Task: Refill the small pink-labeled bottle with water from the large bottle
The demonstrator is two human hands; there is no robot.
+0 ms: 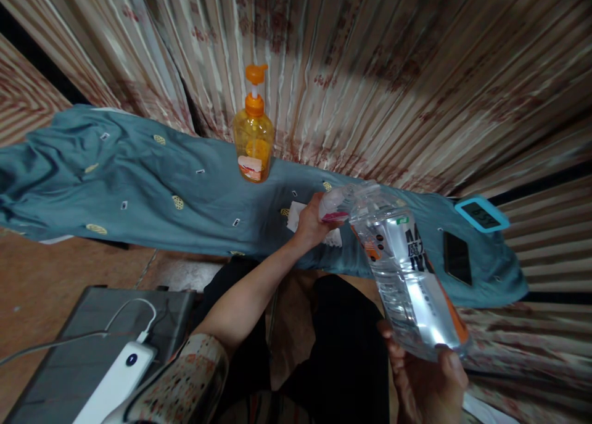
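A clear water bottle [407, 270], tilted at centre right of the frame, is gripped at its base by the right hand [428, 381]. Its cap [333, 203] is enclosed by the left hand [312, 223]; uncapping appears under way, calling for a firm twist.

left arm outstretched, left grip [311, 221] closed, right grip [428, 384] clasping from below

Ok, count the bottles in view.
2: an orange pump bottle upright on the blue cloth, and a clear plastic bottle tilted, held between both hands. None seem hidden.
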